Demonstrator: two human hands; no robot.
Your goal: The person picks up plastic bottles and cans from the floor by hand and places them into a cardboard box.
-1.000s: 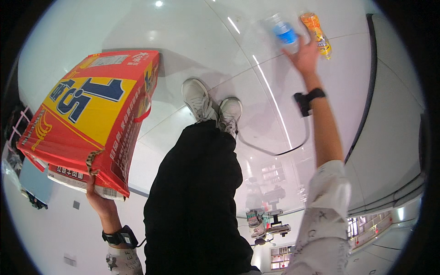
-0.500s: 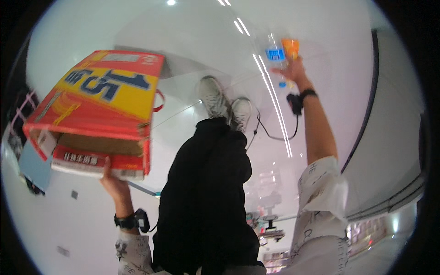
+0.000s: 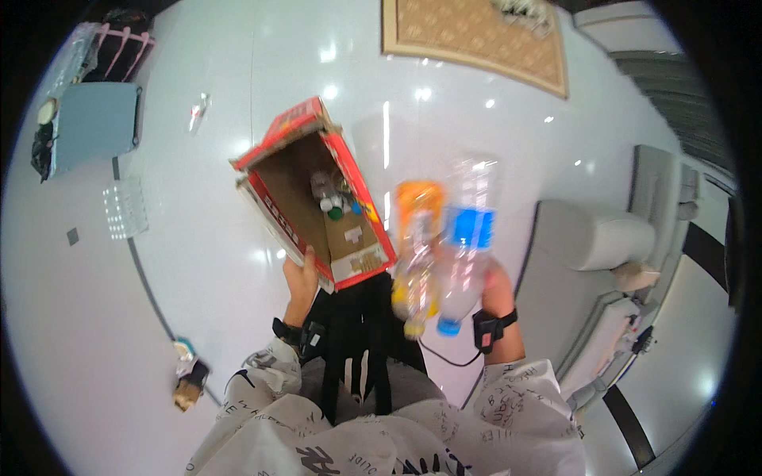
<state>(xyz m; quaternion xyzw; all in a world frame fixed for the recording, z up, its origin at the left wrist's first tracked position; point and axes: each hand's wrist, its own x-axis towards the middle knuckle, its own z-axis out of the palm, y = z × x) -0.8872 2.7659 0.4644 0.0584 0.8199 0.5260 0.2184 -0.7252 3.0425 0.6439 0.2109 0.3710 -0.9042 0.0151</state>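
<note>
My left hand (image 3: 302, 278) grips the near-left edge of a red cardboard box (image 3: 279, 226), its thumb over the rim. The box is tilted with its open side toward me. Inside lie several plastic bottles (image 3: 329, 194) with white, green and blue caps. To the right of the box, my right hand (image 3: 498, 287) is closed around empty plastic bottles, which hide most of its fingers. One is a clear bottle (image 3: 468, 230) with a blue label and blue cap; beside it is a bottle (image 3: 421, 210) with an orange label. Both hang cap down, blurred by motion.
A grey sofa (image 3: 579, 262) stands on the right. Ahead lies a tan framed mat (image 3: 468, 36). On the left are a blue-grey flat-topped seat (image 3: 94, 119), a clear plastic tray (image 3: 125, 208) and a crumpled clear wrapper (image 3: 198, 113) on the glossy floor. A cable hangs from my right wrist device.
My right hand has lifted the bottles from low at the far right to close beside the box. The box has moved right and turned, so its inside shows. My view has tipped up.
</note>
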